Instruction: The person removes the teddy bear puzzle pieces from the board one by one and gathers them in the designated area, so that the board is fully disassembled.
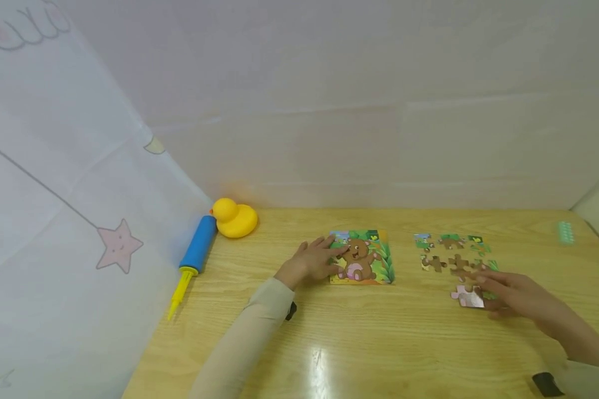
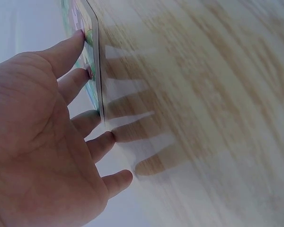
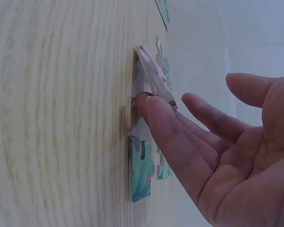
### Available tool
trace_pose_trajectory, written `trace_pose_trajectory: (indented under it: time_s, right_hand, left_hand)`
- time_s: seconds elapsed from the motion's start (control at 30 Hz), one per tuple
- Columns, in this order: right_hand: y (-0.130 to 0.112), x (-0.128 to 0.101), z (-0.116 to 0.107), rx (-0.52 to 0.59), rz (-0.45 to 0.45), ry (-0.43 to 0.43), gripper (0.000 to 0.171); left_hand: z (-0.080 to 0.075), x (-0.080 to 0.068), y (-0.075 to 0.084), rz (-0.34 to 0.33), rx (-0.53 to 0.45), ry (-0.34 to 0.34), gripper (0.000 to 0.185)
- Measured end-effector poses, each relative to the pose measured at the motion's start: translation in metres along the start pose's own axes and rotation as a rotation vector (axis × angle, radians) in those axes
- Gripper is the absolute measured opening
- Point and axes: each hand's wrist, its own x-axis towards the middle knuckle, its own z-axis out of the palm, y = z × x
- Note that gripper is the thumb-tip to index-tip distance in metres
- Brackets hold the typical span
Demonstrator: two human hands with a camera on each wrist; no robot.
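Observation:
At the middle of the table lies a picture board (image 1: 361, 257) showing a brown bear. My left hand (image 1: 314, 260) rests at its left edge with the fingers stretched out, and in the left wrist view the fingertips (image 2: 79, 40) touch its rim. Right of the board, several loose jigsaw pieces (image 1: 449, 241) lie spread out. My right hand (image 1: 521, 293) pinches a pink-and-brown jigsaw piece (image 1: 469, 296) at its right end. That piece (image 3: 154, 75) is tilted, its gripped end raised off the table; the fingertips partly hide one another.
A yellow rubber duck (image 1: 237, 219) and a blue-and-yellow hand pump (image 1: 199, 244) stand at the left edge of the wooden table (image 1: 359, 343). A small pale green object (image 1: 566, 233) lies at the far right. Pale cloth (image 1: 329, 111) hangs behind and at the sides.

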Motion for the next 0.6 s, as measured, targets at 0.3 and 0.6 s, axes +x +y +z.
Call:
trace_pose_trajectory:
  time_s: [0.3,0.6]
  right_hand:
    - [0.0013,-0.0044,0.0019,0.04,0.044,0.0,0.074]
    - [0.0021,-0.007,-0.0029,0.039,0.012,0.011,0.07]
  left_hand:
    - [0.0012,-0.0006,-0.0001,-0.007,-0.004,-0.004,0.065]
    - [0.0,-0.0001,-0.0002,-0.001,0.005,0.002,0.065]
